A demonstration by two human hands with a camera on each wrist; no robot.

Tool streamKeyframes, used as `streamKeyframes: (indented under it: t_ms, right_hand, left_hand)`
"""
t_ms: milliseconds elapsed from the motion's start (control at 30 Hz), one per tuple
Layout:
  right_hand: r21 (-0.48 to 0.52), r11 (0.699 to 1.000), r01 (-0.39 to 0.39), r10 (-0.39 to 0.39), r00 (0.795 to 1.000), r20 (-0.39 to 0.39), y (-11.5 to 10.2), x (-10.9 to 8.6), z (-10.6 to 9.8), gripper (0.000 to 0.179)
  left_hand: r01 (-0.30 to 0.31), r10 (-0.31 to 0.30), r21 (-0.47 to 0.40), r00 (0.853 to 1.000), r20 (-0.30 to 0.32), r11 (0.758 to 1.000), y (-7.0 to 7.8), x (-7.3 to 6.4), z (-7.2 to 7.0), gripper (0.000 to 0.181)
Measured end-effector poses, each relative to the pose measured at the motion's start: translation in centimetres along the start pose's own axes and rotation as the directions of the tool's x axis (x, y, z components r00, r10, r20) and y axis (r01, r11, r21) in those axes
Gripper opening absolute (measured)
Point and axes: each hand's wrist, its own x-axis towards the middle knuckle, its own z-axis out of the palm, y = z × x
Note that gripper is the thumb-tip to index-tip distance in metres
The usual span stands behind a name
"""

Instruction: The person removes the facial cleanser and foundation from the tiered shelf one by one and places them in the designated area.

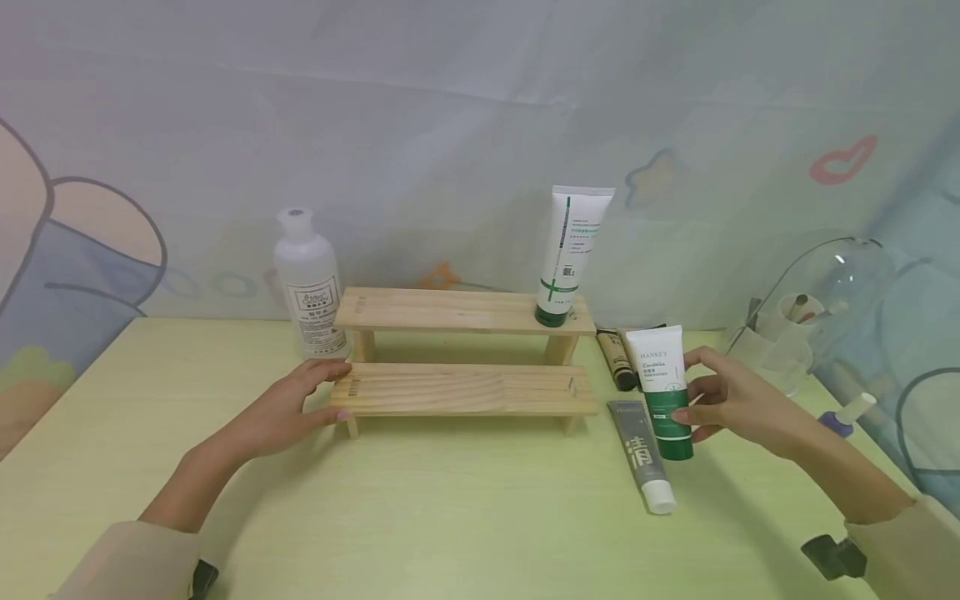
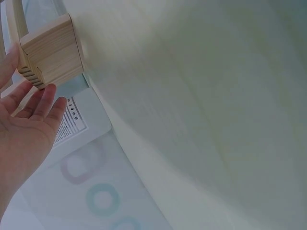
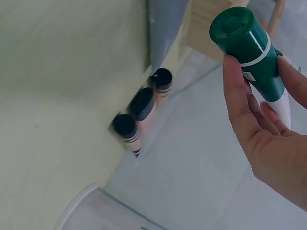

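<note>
My right hand (image 1: 738,400) holds a white and green squeeze tube (image 1: 660,379) upright, cap down, between thumb and fingers. In the right wrist view its green cap (image 3: 232,28) faces the camera. At the left end of a two-step wooden stand (image 1: 465,390), my left hand (image 1: 281,417) grips the lower step, thumb at the front edge and fingers at the back. The left wrist view shows fingertips against the step's end (image 2: 55,50). A taller white tube with a green cap (image 1: 573,250) stands on the upper step's right end. Below the held tube lies a grey tube (image 1: 641,454).
A white bottle (image 1: 307,283) stands behind the stand's left end. Several small tan tubes with black caps (image 3: 142,103) lie right of the stand. Farther right are a clear holder (image 1: 780,350) and a purple bottle with a white cap (image 1: 838,423). A printed curtain (image 1: 450,150) hangs behind.
</note>
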Motion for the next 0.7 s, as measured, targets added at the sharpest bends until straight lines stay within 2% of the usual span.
streamKeyframes:
  t_ms: [167, 400, 700]
  right_hand:
    - [0.032, 0.999, -0.039, 0.038, 0.999, 0.014, 2.1, -0.9, -0.6, 0.057]
    - [0.096, 0.99, -0.099, 0.091, 0.992, 0.088, 4.8, -1.9, -0.4, 0.052]
    - [0.152, 0.976, -0.154, 0.134, 0.982, 0.133, 6.6, -2.0, 0.2, 0.047]
  left_hand:
    - [-0.002, 0.002, 0.002, 1.0, -0.001, 1.0, 0.0, 0.0, 0.0, 0.059]
    - [0.0, 0.0, 0.002, 1.0, 0.002, 1.0, 0.1, 0.0, 0.0, 0.06]
    - [0.002, -0.002, -0.009, 1.0, 0.0, 1.0, 0.1, 0.0, 0.0, 0.059]
